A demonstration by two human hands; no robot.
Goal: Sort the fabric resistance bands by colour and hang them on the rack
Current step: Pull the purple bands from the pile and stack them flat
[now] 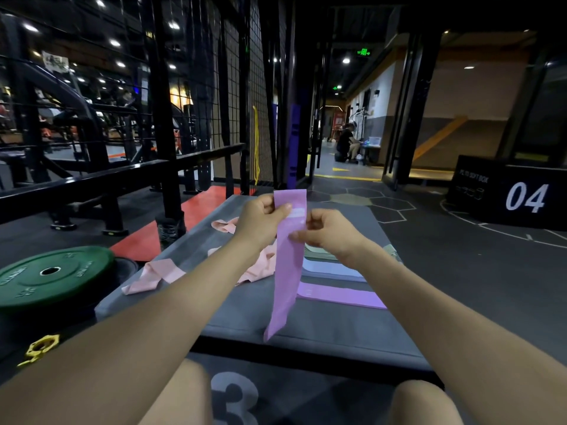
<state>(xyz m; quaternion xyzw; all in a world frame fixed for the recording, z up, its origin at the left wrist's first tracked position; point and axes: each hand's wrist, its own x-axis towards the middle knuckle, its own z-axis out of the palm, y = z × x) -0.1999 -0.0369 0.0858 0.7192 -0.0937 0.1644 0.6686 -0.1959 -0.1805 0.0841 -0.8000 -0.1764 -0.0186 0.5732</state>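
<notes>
Fingers of both hands pinch one purple band [288, 256] held upright above the grey mat [245, 314]: the left hand [260, 219] grips its upper left edge with thumb across the front, and the right hand [328, 231] pinches its right edge lower down, beside a small white label whose print is too blurred to read. The band's lower end hangs down to the mat's front part.

A black box [503, 191] at the far right carries a large white "04" and smaller side lettering that reads roughly "soft box". The box under the mat shows a pale "3" [234, 397] between the person's knees. A green weight plate [52, 277] lies flat on the floor at left, its raised lettering unreadable.

On the mat lie a second purple band [340, 296], flat to the right, about three pink bands [153, 276] crumpled at left and centre, and some pale green and grey-blue bands [322, 262] stacked behind the right wrist; their number is unclear. A yellow band [255, 145] hangs on the black wire-grid rack [233, 96].
</notes>
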